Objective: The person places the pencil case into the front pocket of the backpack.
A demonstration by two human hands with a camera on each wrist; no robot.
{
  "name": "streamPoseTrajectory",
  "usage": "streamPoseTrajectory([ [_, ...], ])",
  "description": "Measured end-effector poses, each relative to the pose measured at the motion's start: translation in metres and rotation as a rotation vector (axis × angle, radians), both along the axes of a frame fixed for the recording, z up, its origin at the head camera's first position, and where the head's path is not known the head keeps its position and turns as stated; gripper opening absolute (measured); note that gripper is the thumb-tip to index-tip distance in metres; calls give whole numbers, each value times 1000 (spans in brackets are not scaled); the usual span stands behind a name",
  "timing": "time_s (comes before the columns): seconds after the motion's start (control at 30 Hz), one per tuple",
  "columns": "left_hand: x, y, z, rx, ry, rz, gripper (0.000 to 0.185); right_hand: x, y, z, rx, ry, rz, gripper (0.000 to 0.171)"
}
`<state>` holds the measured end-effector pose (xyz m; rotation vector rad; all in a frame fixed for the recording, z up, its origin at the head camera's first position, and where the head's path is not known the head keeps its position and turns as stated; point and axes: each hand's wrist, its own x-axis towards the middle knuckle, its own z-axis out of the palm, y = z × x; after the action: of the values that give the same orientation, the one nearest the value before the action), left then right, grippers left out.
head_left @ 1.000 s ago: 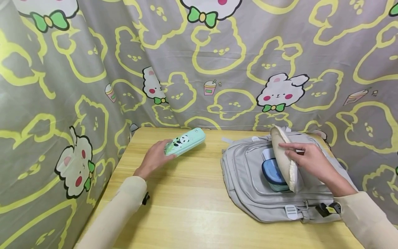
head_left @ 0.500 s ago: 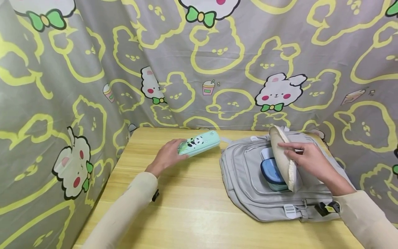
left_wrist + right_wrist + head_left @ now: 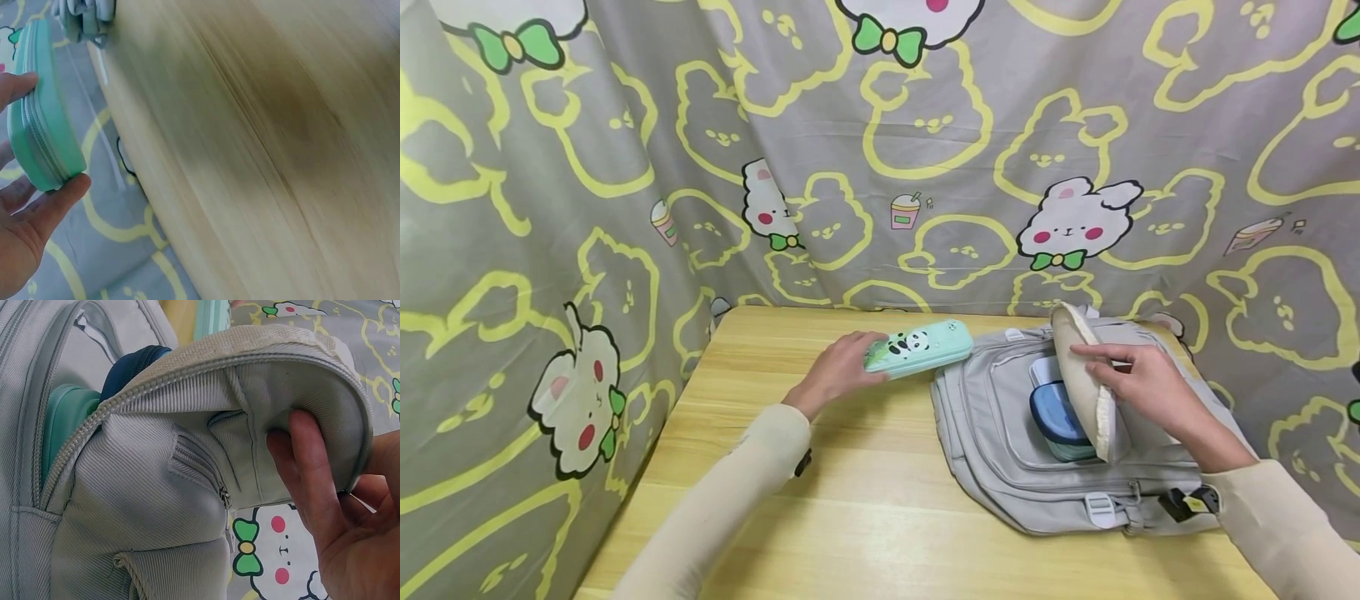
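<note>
My left hand (image 3: 841,367) grips one end of a mint-green pencil case (image 3: 925,346) printed with a panda. Thumb and fingers span its zippered side in the left wrist view, and the pencil case (image 3: 47,112) is held up off the table. Its far end overlaps the left edge of a grey backpack (image 3: 992,467) lying flat. My right hand (image 3: 1142,379) pinches the cream front pocket flap (image 3: 1082,375) and holds it raised. In the right wrist view, fingers press inside the flap (image 3: 337,425) with the thumb behind. A blue-lidded container (image 3: 1060,412) sits in the opened pocket.
A light wooden table (image 3: 850,517) bears the backpack on its right side. Behind and to the left hangs a grey patterned curtain (image 3: 940,133). Beside the blue-lidded container, a pale flat item (image 3: 1045,369) shows in the pocket. A strap buckle (image 3: 1101,510) lies at the front.
My left hand has carried the pencil case rightward across the table, up to the backpack's left edge. The right hand has kept the flap raised in the same place.
</note>
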<state>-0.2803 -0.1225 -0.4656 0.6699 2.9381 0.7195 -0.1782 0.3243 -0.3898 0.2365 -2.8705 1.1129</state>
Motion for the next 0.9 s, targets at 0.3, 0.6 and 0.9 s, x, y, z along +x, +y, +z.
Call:
streamPoseTrajectory([
  [0.3, -2, 24, 6, 1, 16, -70, 73, 0, 0, 1, -11, -7, 0, 35],
  [0.6, -5, 56, 9, -19, 8, -143, 74, 0, 0, 0, -5, 10, -7, 34],
  [0.9, -5, 83, 11, -65, 26, -196, 73, 0, 0, -3, -2, 23, -3, 34],
])
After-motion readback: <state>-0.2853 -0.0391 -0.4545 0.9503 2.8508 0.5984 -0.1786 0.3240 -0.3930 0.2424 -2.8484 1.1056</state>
